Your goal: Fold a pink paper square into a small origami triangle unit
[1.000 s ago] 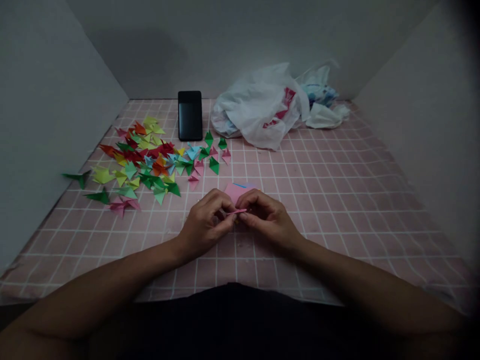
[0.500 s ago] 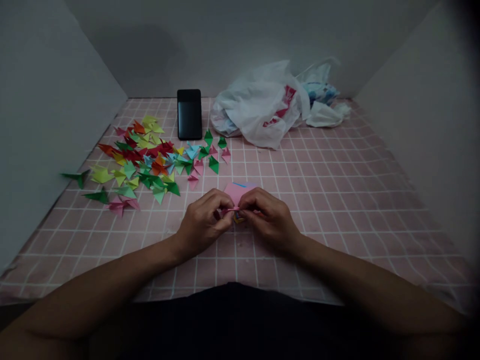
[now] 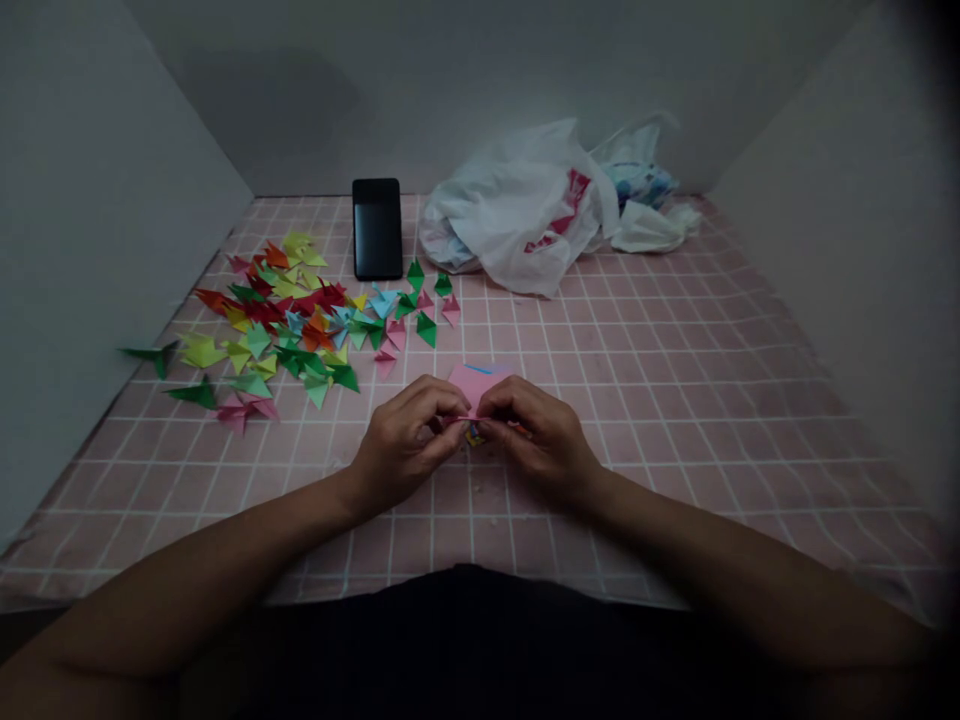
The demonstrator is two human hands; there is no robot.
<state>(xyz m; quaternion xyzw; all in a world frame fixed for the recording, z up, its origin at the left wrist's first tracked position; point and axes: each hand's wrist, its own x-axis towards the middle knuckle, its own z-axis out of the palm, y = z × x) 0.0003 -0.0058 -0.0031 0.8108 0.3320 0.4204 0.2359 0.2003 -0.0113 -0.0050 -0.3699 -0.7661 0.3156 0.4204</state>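
Print (image 3: 576, 200) on the bag (image 3: 517, 225) is illegible — left hand (image 3: 411, 432) and right hand (image 3: 538, 435) pinch pink paper (image 3: 470, 418).

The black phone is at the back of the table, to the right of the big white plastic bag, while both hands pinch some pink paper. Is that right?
Not quite: the head view shows the black phone to the left of the big white plastic bag. It is at the back, and the left hand and right hand pinch some pink paper.
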